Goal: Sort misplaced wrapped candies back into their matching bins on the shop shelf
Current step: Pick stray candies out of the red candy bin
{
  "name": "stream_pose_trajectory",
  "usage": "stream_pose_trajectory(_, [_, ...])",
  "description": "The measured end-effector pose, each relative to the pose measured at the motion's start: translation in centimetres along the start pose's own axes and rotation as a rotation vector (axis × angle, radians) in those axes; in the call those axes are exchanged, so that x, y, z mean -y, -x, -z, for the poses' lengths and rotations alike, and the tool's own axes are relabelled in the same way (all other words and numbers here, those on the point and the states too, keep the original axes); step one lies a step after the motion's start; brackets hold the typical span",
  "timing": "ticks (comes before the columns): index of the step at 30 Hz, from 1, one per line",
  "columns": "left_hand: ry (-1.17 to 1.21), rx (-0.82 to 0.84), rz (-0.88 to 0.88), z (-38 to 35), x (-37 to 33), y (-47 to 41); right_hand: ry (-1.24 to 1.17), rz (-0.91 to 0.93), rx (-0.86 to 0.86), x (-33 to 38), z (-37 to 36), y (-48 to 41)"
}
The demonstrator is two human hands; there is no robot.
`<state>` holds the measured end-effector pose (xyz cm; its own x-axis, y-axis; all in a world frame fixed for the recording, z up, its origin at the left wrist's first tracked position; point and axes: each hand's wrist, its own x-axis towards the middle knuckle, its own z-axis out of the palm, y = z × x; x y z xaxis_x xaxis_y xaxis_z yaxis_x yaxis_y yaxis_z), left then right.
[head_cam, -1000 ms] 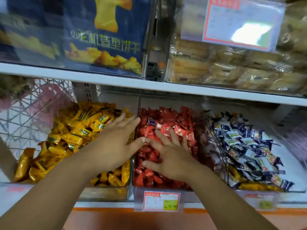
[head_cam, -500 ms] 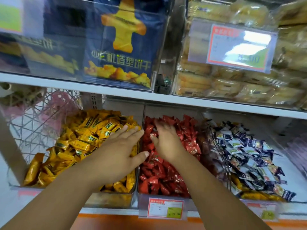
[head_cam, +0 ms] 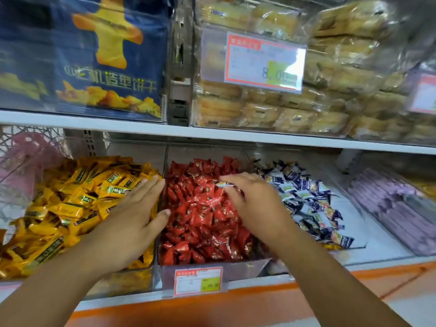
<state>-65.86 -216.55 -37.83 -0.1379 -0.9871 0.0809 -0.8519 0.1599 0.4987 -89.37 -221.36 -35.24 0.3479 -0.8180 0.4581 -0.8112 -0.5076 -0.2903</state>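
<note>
Three clear bins sit side by side on the lower shelf. The left bin (head_cam: 122, 283) holds yellow candies (head_cam: 70, 199), the middle bin (head_cam: 238, 270) red candies (head_cam: 200, 215), and the right bin (head_cam: 358, 223) blue-and-white candies (head_cam: 304, 197). My left hand (head_cam: 136, 220) lies flat and empty over the yellow bin's right edge, its thumb above the red pile. My right hand (head_cam: 252, 199) hovers over the right side of the red bin, its fingertips pinching a small blue-and-white candy (head_cam: 224, 184). A few yellow candies (head_cam: 330, 247) lie at the front of the right bin.
A price tag (head_cam: 198, 282) hangs on the red bin's front. Purple packs (head_cam: 389, 204) lie further right, and a wire basket with pink netting (head_cam: 26, 161) stands at the left. The upper shelf (head_cam: 212, 133) carries blue biscuit boxes (head_cam: 106, 67) and wrapped cakes (head_cam: 330, 90).
My right hand reached to the back of the red bin, closed on the blue-and-white candy there and has drawn to the right with it. My left hand stayed put.
</note>
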Motion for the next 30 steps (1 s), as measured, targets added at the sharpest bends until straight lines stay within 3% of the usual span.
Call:
stream_pose_trajectory(3, [-0.032, -0.039, -0.05, -0.7, 0.3, -0.9, 0.037, -0.159, -0.344, -3.2, 5.3, 1.2])
stream_pose_trajectory(5, [-0.056, -0.045, -0.06, -1.0, 0.4, -1.4, 0.113, -0.279, -0.42, -6.1, 6.5, 1.4])
stream_pose_trajectory(8, [-0.063, -0.054, -0.076, -1.0, 0.3, -1.5, 0.221, -0.517, -0.116, -8.7, 5.5, 1.6])
stream_pose_trajectory(9, [-0.071, -0.056, -0.083, -0.9, 0.1, -1.5, 0.234, -0.525, -0.086, -8.5, 5.0, 1.7])
stream_pose_trajectory(12, [-0.063, -0.048, -0.1, -0.6, -0.1, -1.6, 0.109, -0.205, -0.168, -4.1, 3.5, 1.4])
stream_pose_trajectory(15, [-0.053, -0.04, -0.086, 0.1, 0.4, -1.5, -0.046, 0.092, 0.207, 1.6, -0.8, -0.1])
stream_pose_trajectory(17, [-0.084, -0.041, -0.087, 0.4, 0.8, -1.4, 0.013, 0.131, 0.499, 3.1, -4.4, -1.0])
stream_pose_trajectory(19, [-0.087, -0.044, -0.092, 0.3, 0.9, -1.2, 0.105, 0.107, 0.66, 2.4, -6.2, -1.6])
stream_pose_trajectory(24, [-0.108, -0.053, -0.069, -0.3, 1.0, -0.8, 0.427, -0.022, 0.87, -0.8, -4.8, -2.0])
stream_pose_trajectory(27, [-0.129, -0.051, -0.066, 0.0, 1.0, -0.7, 0.383, -0.055, 0.973, -0.9, -2.9, -1.1])
stream_pose_trajectory(30, [-0.16, -0.058, -0.079, 0.2, 1.0, -0.8, 0.174, -0.144, 0.999, 0.0, -0.5, -1.2])
